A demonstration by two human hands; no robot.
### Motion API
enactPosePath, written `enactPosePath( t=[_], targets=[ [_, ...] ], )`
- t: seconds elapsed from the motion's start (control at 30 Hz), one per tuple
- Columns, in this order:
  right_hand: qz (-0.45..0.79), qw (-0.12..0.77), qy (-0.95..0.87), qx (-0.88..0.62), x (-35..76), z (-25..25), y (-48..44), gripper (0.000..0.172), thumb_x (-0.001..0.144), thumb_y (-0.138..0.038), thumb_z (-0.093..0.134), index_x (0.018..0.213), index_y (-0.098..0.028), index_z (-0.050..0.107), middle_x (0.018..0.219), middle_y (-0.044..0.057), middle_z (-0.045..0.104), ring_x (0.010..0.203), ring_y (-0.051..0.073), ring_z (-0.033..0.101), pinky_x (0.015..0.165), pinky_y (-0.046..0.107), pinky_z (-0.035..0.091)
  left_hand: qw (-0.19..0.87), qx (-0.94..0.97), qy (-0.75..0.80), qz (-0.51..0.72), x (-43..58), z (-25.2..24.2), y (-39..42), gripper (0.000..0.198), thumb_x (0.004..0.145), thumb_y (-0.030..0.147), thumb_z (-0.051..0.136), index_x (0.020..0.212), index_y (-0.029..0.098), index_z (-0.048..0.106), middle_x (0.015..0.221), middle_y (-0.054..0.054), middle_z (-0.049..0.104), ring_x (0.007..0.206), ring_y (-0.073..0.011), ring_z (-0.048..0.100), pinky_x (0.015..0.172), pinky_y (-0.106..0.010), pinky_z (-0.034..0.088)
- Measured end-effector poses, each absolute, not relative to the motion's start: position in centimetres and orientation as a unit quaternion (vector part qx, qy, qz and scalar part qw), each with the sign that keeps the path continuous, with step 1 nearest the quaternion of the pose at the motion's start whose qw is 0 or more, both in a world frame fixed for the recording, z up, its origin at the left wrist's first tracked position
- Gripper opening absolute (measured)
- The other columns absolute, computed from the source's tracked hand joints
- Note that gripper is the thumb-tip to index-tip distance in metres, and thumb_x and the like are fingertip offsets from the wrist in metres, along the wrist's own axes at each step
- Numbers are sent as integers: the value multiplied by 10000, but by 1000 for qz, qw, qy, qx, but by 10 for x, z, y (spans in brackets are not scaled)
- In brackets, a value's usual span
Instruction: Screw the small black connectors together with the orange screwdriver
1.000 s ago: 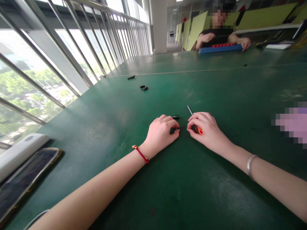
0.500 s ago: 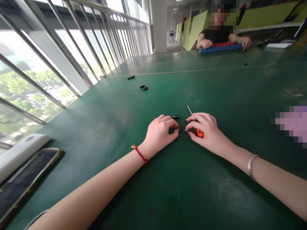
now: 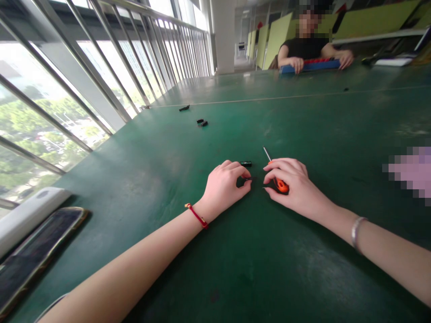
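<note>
My left hand (image 3: 226, 183) is closed in a pinch on a small black piece (image 3: 248, 179), mostly hidden by the fingers. My right hand (image 3: 287, 178) lies just to the right, with a gap between its thumb tip and index finger. A screwdriver (image 3: 283, 185) with an orange handle is tucked under that hand's curled fingers, its metal shaft pointing away and to the left. Just beyond my left fingertips a short black block (image 3: 245, 163) rests on the green table (image 3: 215, 264).
Farther off lie two small black parts (image 3: 202, 122) and another black piece (image 3: 184, 108). At left are a phone (image 3: 40, 251) and a long white object (image 3: 33, 215). Across the table a person's hands hold a blue tray (image 3: 319, 66). Metal railing (image 3: 134, 58) borders the left side.
My right hand has shifted slightly right, away from the left, its thumb and index finger parting a little; the screwdriver moved with it. My left hand is nearly still. The other person's hand moved along the tray.
</note>
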State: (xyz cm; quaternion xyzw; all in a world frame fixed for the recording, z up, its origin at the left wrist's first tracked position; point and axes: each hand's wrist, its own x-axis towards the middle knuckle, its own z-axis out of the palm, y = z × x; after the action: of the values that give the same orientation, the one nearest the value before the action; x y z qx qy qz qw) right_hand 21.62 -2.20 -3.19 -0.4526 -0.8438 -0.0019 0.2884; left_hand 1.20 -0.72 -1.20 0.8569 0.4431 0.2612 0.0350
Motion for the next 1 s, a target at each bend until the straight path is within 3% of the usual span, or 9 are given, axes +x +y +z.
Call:
enactPosePath(
  t=[0.3, 0.57, 0.77, 1.0],
  targets=[
    [10, 291, -841, -456, 214, -31, -23, 73, 770, -185, 582, 710, -223, 564, 1060, 42, 600, 1124, 267, 463, 964, 472, 337, 34, 858, 441, 260, 13, -12, -7, 94, 784, 248, 574, 793, 206, 657, 827, 5, 664, 820, -163, 555, 692, -275, 438],
    [4, 287, -842, -457, 214, -31, -23, 72, 782, -183, 568, 721, -220, 557, 1057, 47, 607, 1124, 271, 470, 958, 477, 353, 23, 869, 428, 249, 13, -12, -8, 102, 789, 238, 560, 800, 203, 656, 839, -1, 669, 828, -168, 557, 714, -286, 443],
    [0, 286, -841, -459, 215, -32, -23, 75, 785, -182, 564, 833, -232, 594, 1063, 45, 608, 1122, 264, 474, 959, 469, 363, 21, 866, 433, 251, 13, -12, -8, 97, 791, 243, 565, 799, 205, 654, 834, 1, 670, 824, -166, 558, 704, -286, 438],
    [-2, 292, -842, -454, 215, -31, -23, 97, 757, -145, 561, 774, -228, 607, 1035, 43, 620, 1116, 267, 489, 960, 476, 370, 25, 864, 435, 254, 13, -12, -8, 97, 790, 241, 563, 791, 206, 653, 838, 3, 668, 828, -165, 557, 699, -282, 439]
  ],
)
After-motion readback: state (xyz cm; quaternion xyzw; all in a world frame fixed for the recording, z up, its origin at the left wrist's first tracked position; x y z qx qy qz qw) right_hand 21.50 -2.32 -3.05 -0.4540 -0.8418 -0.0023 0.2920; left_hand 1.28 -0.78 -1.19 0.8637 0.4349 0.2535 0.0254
